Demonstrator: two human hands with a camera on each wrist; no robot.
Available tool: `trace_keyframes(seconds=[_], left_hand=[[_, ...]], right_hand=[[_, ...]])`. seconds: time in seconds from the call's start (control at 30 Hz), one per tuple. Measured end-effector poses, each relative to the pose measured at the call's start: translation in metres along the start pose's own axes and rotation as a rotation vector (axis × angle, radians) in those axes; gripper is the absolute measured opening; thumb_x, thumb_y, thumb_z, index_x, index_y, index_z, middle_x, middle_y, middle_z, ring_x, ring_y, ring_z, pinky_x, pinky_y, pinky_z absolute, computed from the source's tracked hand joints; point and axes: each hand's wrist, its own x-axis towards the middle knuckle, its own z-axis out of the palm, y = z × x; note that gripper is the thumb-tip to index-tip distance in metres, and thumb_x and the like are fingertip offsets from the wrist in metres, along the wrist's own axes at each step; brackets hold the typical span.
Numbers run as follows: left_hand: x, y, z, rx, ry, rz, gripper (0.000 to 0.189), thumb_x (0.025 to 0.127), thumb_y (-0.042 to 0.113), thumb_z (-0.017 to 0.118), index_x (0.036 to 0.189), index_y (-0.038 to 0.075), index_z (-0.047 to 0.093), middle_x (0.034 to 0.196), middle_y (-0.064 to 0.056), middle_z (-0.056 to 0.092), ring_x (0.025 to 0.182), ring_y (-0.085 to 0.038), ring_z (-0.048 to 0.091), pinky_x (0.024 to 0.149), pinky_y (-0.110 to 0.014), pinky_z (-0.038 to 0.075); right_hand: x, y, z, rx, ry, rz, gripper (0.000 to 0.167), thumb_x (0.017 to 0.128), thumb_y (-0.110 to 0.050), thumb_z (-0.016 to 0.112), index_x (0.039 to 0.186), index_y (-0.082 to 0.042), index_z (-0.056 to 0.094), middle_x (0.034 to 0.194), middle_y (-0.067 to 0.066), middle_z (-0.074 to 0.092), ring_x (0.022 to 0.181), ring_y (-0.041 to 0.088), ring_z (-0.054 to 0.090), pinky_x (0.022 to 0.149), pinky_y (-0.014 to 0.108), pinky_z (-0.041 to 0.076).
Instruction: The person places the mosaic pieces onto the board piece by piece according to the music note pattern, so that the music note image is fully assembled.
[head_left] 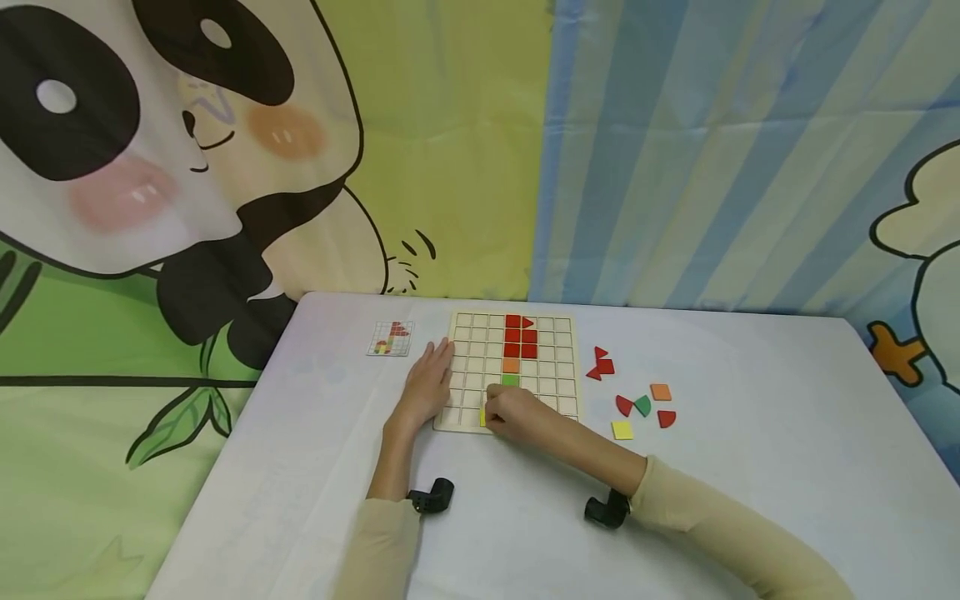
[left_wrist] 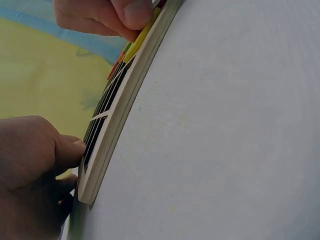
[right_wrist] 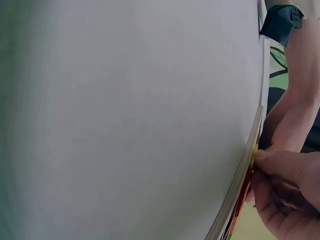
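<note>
A pale gridded board (head_left: 468, 382) lies on the table. In its upper columns sit red squares (head_left: 512, 336) and a red triangle (head_left: 527, 322), with an orange square (head_left: 511, 365) and a green square (head_left: 510, 380) below. My left hand (head_left: 429, 385) rests along the board's left edge, fingers fairly straight, thumb touching the rim in the left wrist view. Over the near rows, my right hand (head_left: 517, 412) has curled fingers and pinches a yellow piece (left_wrist: 141, 40), which looks tilted in the left wrist view. Part of that piece is hidden by the fingers.
Right of the board lie loose pieces: red triangles (head_left: 601, 352), a red square (head_left: 605, 367), red quarter circles (head_left: 667, 418), a green quarter circle (head_left: 642, 406), an orange square (head_left: 661, 392) and a yellow square (head_left: 622, 430). A small pattern card (head_left: 390, 338) lies left of the board.
</note>
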Motion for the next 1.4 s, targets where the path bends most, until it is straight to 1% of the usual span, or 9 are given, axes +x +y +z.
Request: trace_keyframes(seconds=[0.13, 0.23, 0.4, 0.53, 0.67, 0.83, 1.0, 1.17, 1.4], left_hand=[[-0.001, 0.0, 0.0, -0.008, 0.0, 0.001, 0.053, 0.109, 0.009, 0.04, 0.161, 0.002, 0.031, 0.172, -0.013, 0.023, 0.162, -0.034, 0.01, 0.131, -0.054, 0.009], [-0.001, 0.002, 0.0, -0.012, -0.007, -0.01, 0.053, 0.11, 0.011, 0.04, 0.162, 0.003, 0.03, 0.172, -0.011, 0.021, 0.162, -0.033, 0.009, 0.132, -0.052, 0.008], [0.001, 0.003, 0.0, -0.011, -0.019, -0.007, 0.053, 0.11, 0.011, 0.039, 0.162, 0.004, 0.029, 0.173, -0.01, 0.02, 0.162, -0.032, 0.008, 0.132, -0.052, 0.007], [0.001, 0.003, -0.001, -0.008, -0.012, 0.003, 0.053, 0.11, 0.01, 0.039, 0.162, 0.002, 0.03, 0.173, -0.011, 0.02, 0.162, -0.034, 0.008, 0.132, -0.053, 0.008], [0.001, 0.002, -0.002, 0.004, -0.017, -0.002, 0.053, 0.111, 0.012, 0.038, 0.162, 0.004, 0.028, 0.173, -0.01, 0.019, 0.162, -0.032, 0.007, 0.132, -0.053, 0.007], [0.001, 0.0, -0.003, 0.003, -0.011, -0.008, 0.053, 0.11, 0.011, 0.039, 0.162, 0.004, 0.029, 0.173, -0.01, 0.019, 0.162, -0.032, 0.007, 0.132, -0.053, 0.008], [0.0, 0.0, -0.002, -0.006, -0.015, -0.009, 0.053, 0.11, 0.011, 0.039, 0.162, 0.003, 0.029, 0.173, -0.01, 0.019, 0.162, -0.032, 0.007, 0.132, -0.053, 0.008], [0.0, 0.0, -0.002, -0.012, -0.014, -0.011, 0.053, 0.11, 0.011, 0.039, 0.162, 0.004, 0.03, 0.173, -0.01, 0.019, 0.162, -0.032, 0.007, 0.132, -0.053, 0.008], [-0.001, 0.0, -0.002, -0.015, -0.011, -0.008, 0.053, 0.111, 0.012, 0.039, 0.162, 0.004, 0.029, 0.173, -0.009, 0.019, 0.162, -0.032, 0.007, 0.132, -0.052, 0.007]], right_hand=[[-0.003, -0.006, 0.002, -0.088, 0.005, -0.016, 0.021, 0.087, 0.01, 0.071, 0.07, -0.003, 0.069, 0.074, 0.0, 0.051, 0.068, 0.009, 0.04, 0.059, 0.015, 0.037], [-0.01, -0.01, -0.005, -0.093, -0.05, 0.013, 0.005, 0.089, 0.002, 0.076, 0.093, -0.001, 0.078, 0.089, 0.004, 0.068, 0.078, 0.013, 0.056, 0.069, 0.019, 0.051], [-0.044, -0.013, -0.025, -0.009, -0.105, 0.025, 0.043, 0.089, -0.01, 0.081, 0.13, -0.004, 0.07, 0.125, 0.009, 0.073, 0.099, 0.018, 0.072, 0.085, 0.026, 0.061], [-0.084, -0.005, -0.038, -0.055, -0.048, 0.022, 0.041, 0.087, -0.013, 0.083, 0.126, -0.006, 0.072, 0.125, 0.008, 0.07, 0.101, 0.018, 0.073, 0.083, 0.026, 0.063], [-0.119, 0.011, -0.044, -0.1, -0.013, 0.099, 0.037, 0.086, -0.014, 0.085, 0.121, -0.007, 0.075, 0.119, 0.005, 0.071, 0.102, 0.02, 0.071, 0.083, 0.029, 0.063], [-0.147, 0.031, -0.044, -0.148, 0.044, 0.168, 0.035, 0.083, -0.015, 0.087, 0.115, -0.009, 0.077, 0.113, 0.002, 0.074, 0.103, 0.023, 0.071, 0.083, 0.034, 0.064], [-0.16, 0.046, -0.045, -0.241, 0.1, 0.206, 0.028, 0.079, -0.013, 0.089, 0.105, -0.01, 0.08, 0.112, 0.006, 0.076, 0.104, 0.027, 0.071, 0.08, 0.038, 0.064], [-0.164, 0.054, -0.048, -0.188, 0.042, 0.261, 0.016, 0.082, -0.008, 0.085, 0.099, -0.008, 0.083, 0.114, 0.008, 0.077, 0.109, 0.032, 0.069, 0.084, 0.044, 0.063], [-0.162, 0.063, -0.046, -0.169, 0.089, 0.211, 0.013, 0.079, -0.004, 0.087, 0.09, -0.01, 0.083, 0.105, 0.006, 0.077, 0.097, 0.028, 0.07, 0.079, 0.036, 0.064]])
